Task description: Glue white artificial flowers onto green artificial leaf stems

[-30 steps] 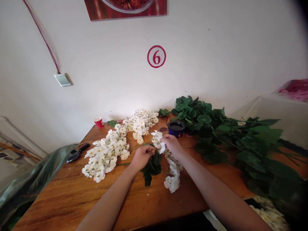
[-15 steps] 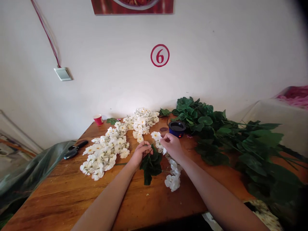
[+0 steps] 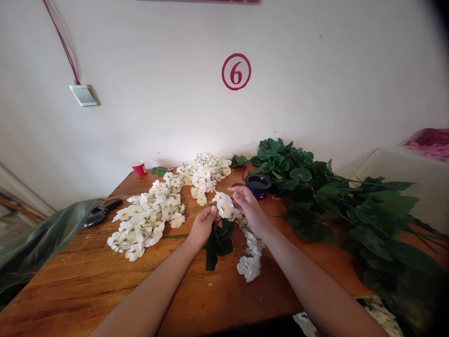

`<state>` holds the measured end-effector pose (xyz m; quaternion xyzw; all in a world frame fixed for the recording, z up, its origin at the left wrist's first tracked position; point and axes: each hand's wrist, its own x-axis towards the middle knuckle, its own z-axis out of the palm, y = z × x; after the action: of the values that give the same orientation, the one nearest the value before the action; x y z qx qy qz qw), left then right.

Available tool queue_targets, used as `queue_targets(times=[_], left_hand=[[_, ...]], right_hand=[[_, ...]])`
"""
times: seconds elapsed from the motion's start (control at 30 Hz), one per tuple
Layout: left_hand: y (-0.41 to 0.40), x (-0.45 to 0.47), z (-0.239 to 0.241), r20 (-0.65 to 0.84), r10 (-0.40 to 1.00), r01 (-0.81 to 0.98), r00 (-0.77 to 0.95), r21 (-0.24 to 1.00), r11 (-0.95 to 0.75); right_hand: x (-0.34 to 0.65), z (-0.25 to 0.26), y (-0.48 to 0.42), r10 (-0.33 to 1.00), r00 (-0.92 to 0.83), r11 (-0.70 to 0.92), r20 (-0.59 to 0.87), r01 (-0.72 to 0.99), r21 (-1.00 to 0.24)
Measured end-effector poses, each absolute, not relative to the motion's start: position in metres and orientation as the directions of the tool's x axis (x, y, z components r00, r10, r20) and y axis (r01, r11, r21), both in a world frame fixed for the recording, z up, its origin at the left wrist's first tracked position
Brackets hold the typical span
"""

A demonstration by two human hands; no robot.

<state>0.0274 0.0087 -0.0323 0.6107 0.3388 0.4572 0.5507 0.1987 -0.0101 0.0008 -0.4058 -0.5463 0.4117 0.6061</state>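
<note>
My left hand point(image 3: 204, 228) is closed in a pinch at the top of a dark green bunch of artificial leaves point(image 3: 219, 243), which hangs below its fingers. White artificial flowers point(image 3: 224, 205) with yellow centres stand right beside the left fingertips; whether they are joined to the leaves is hidden. My right hand point(image 3: 253, 211) hovers just right of these flowers, its fingers stretched out and apart, holding nothing I can see. Beneath the right wrist, a spray of white flowers point(image 3: 249, 267) lies on the wooden table point(image 3: 147, 290).
White flower sprays point(image 3: 147, 220) are heaped left and behind. A blue pot with a black top point(image 3: 258, 186) and a red light stands behind my right hand. Green leaf stems point(image 3: 315, 187) cover the right side. A red cup point(image 3: 139, 168) and a black-handled tool point(image 3: 101, 213) are at left.
My right hand has opened from its pinch and backed off the white flower. The flowers are now lower and against my left fingers, which have closed more firmly. The view has tilted slightly.
</note>
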Motion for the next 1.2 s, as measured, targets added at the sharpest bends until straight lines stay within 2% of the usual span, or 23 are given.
queue_targets(times=[0.1, 0.17, 0.23, 0.33, 0.5, 0.73, 0.83, 1.0, 1.2], left_hand=[[0.007, 0.028, -0.032, 0.218, 0.922, -0.062, 0.319, 0.976, -0.209], [0.005, 0.028, -0.030, 0.246, 0.920, -0.035, 0.307, 0.968, -0.247], [0.001, 0.028, -0.029, 0.273, 0.910, -0.004, 0.311, 0.958, -0.286], [-0.003, 0.028, -0.029, 0.297, 0.887, 0.051, 0.354, 0.941, -0.335], [-0.006, 0.027, -0.031, 0.307, 0.859, 0.138, 0.410, 0.910, -0.392], [-0.006, 0.021, -0.030, 0.302, 0.793, 0.195, 0.530, 0.866, -0.460], [-0.004, 0.019, -0.031, 0.304, 0.769, 0.195, 0.563, 0.855, -0.481], [-0.003, 0.018, -0.031, 0.314, 0.763, 0.181, 0.565, 0.855, -0.485], [-0.004, 0.020, -0.031, 0.301, 0.788, 0.161, 0.538, 0.881, -0.446]], right_hand=[[0.200, 0.000, -0.013, 0.936, -0.122, 0.316, 0.329, -0.112, -0.942], [0.198, 0.000, -0.017, 0.910, -0.258, 0.312, 0.323, -0.083, -0.946], [0.194, 0.000, -0.021, 0.900, -0.309, 0.316, 0.308, -0.025, -0.948], [0.188, 0.001, -0.025, 0.921, -0.238, 0.324, 0.309, 0.025, -0.946], [0.187, -0.003, -0.021, 0.930, -0.161, 0.310, 0.330, -0.139, -0.941], [0.196, -0.005, -0.018, 0.903, -0.388, 0.075, 0.184, -0.279, -0.957], [0.197, -0.006, -0.018, 0.896, -0.411, 0.031, 0.170, -0.322, -0.946], [0.194, -0.003, -0.019, 0.895, -0.372, 0.123, 0.246, -0.324, -0.938], [0.194, 0.008, -0.026, 0.903, -0.317, 0.249, 0.289, -0.161, -0.955]])
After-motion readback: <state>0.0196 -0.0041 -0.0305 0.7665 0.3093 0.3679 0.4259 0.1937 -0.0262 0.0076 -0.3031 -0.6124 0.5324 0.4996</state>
